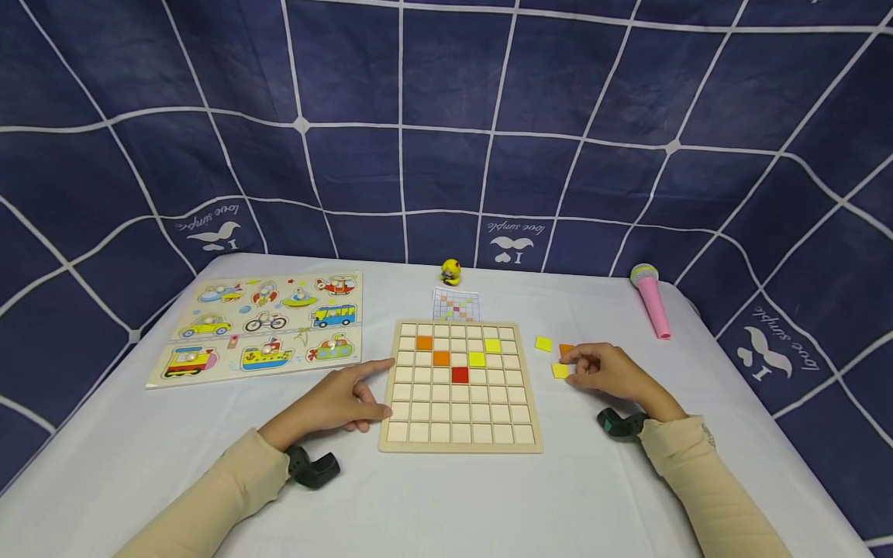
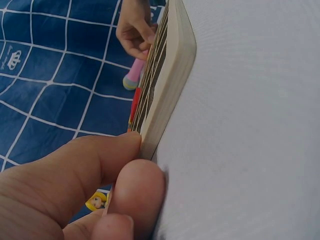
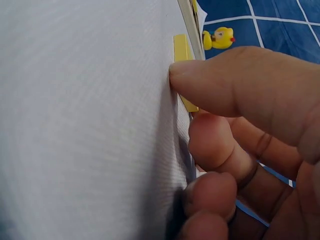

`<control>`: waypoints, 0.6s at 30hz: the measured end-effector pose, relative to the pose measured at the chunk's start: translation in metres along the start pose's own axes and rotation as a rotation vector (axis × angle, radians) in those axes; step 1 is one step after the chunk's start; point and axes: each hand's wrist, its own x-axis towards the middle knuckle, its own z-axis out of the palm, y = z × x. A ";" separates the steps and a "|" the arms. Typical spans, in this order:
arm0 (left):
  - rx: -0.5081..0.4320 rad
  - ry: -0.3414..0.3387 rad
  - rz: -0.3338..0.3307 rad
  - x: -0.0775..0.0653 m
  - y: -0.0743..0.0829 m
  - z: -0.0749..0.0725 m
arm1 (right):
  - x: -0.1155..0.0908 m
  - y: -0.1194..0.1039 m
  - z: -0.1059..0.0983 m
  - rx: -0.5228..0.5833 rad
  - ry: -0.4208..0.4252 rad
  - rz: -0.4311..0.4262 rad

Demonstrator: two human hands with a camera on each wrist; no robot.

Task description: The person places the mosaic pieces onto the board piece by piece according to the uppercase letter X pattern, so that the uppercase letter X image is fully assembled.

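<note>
A wooden grid board (image 1: 460, 448) lies on the table, holding two orange tiles (image 1: 441, 358), a red tile (image 1: 460, 375) and two yellow tiles (image 1: 477, 359). At its left edge, my left hand (image 1: 342, 399) touches the frame with index finger and thumb spread apart. My right hand (image 1: 607, 373) is right of the board, fingers bent, over loose tiles. Its index fingertip meets a partly covered orange tile (image 1: 567, 351); the thumb tip is beside a yellow tile (image 1: 560, 371), overlapping it in the right wrist view. Another yellow tile (image 1: 543, 343) lies just behind.
Behind the board are a printed pattern card (image 1: 456, 304) and a yellow duck figure (image 1: 450, 272). A vehicle puzzle board (image 1: 240, 325) lies at the left. On the right is a pink toy microphone (image 1: 652, 304). A dark blue curtain (image 1: 446, 170) hangs behind the table.
</note>
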 end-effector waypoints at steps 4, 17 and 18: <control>-0.001 -0.002 0.001 0.000 0.000 0.000 | 0.000 0.000 0.000 -0.024 0.000 -0.003; -0.014 -0.010 0.011 0.001 -0.002 0.000 | 0.000 -0.014 0.002 -0.037 0.029 -0.041; -0.015 -0.010 0.009 0.001 -0.002 0.000 | 0.000 -0.016 0.002 -0.030 0.028 -0.045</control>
